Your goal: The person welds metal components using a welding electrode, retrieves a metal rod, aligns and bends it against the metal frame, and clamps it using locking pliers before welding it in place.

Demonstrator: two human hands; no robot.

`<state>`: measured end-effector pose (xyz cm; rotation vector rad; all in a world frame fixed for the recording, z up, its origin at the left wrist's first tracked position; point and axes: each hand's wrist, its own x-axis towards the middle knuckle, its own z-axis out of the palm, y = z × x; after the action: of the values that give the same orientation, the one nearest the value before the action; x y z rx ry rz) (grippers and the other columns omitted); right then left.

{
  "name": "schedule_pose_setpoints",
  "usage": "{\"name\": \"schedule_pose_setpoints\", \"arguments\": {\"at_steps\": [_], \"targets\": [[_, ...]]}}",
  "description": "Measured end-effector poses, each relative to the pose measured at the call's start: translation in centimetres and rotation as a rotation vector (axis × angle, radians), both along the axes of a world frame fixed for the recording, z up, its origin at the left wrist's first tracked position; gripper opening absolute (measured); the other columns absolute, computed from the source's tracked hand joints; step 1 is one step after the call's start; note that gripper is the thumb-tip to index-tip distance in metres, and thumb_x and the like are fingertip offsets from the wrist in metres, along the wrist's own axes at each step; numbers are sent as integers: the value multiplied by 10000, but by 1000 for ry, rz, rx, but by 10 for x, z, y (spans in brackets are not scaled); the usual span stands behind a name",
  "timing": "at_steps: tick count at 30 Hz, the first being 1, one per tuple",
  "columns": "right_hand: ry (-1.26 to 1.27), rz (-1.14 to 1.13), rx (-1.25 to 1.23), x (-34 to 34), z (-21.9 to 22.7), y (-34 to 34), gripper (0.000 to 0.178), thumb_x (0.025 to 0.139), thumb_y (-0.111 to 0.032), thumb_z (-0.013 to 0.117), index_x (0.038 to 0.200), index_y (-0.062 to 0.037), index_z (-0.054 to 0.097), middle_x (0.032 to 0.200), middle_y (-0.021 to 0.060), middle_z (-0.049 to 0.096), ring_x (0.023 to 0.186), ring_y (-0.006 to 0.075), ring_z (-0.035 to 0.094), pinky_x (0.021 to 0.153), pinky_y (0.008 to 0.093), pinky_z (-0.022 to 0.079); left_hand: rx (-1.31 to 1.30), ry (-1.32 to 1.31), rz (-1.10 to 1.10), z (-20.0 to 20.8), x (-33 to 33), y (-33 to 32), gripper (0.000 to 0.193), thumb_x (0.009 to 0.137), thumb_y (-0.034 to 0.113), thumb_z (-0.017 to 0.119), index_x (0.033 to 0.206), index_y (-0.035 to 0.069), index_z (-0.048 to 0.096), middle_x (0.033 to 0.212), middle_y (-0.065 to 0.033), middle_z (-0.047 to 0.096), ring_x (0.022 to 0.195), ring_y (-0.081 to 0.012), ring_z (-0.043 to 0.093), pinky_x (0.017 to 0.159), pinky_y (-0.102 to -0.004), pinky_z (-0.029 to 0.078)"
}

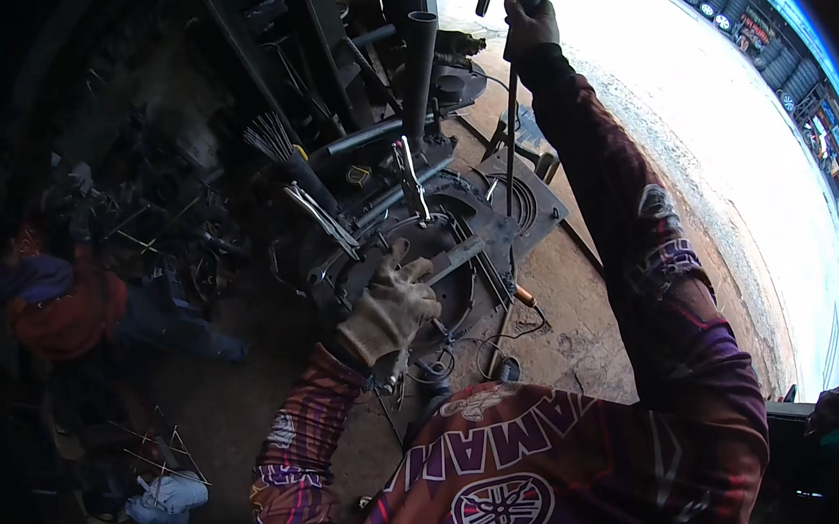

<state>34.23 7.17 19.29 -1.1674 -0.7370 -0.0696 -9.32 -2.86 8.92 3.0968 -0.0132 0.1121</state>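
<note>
My left hand (390, 307), in a pale work glove, is over a round metal frame (352, 283) on the work table. Its fingers are apart, and their tips are close to a flat metal bar (458, 259) lying across the frame; I cannot tell whether they touch it. Two locking pliers, one (412, 181) upright and one (321, 218) slanted, are clamped at the far side of the frame. My bare right hand (531, 25) is raised far forward, closed round a long dark upright bar (512, 136) with a block-like top. The bar's lower end reaches the table.
Thin rods (273, 136) stand in a dark tube beside a tape measure (358, 175). A thick pipe (420, 79) rises behind. An orange-handled tool (525, 296) with a cable lies right of the frame. Another person (67, 312) is low at left amid dark clutter. Sunlit ground lies right.
</note>
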Motion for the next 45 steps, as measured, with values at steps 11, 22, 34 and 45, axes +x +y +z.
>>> {"name": "schedule_pose_setpoints", "arguments": {"at_steps": [11,22,34,45], "targets": [[-116,-40,-164,-29,-13,80,527,876,-376,723,1198,7,558,1086,155,678,993,287,654,870,393,513,-74,-93,-14,-8,-1,4,129,742,211,656,837,288,697,934,90,713,1238,-171,559,1198,-567,130],[-206,346,-379,8,-93,87,504,911,-216,708,1302,2,475,1010,131,669,759,165,637,616,312,536,-56,35,38,-12,1,0,113,830,224,588,802,291,676,890,72,694,1238,-196,544,1212,-498,131],[409,-37,-526,-113,-206,-327,414,974,-329,623,1240,-14,592,1002,64,652,831,139,625,717,268,497,-849,-234,847,10,-36,-10,183,925,173,690,1037,29,676,838,-52,673,628,-106,609,575,-241,494],[643,76,-886,-204,-329,-494,390,986,-316,615,1220,-5,602,931,31,635,776,108,578,717,266,489,-783,179,1215,22,22,6,620,870,594,638,935,-23,664,690,-67,603,501,-146,573,507,-302,469]]}}
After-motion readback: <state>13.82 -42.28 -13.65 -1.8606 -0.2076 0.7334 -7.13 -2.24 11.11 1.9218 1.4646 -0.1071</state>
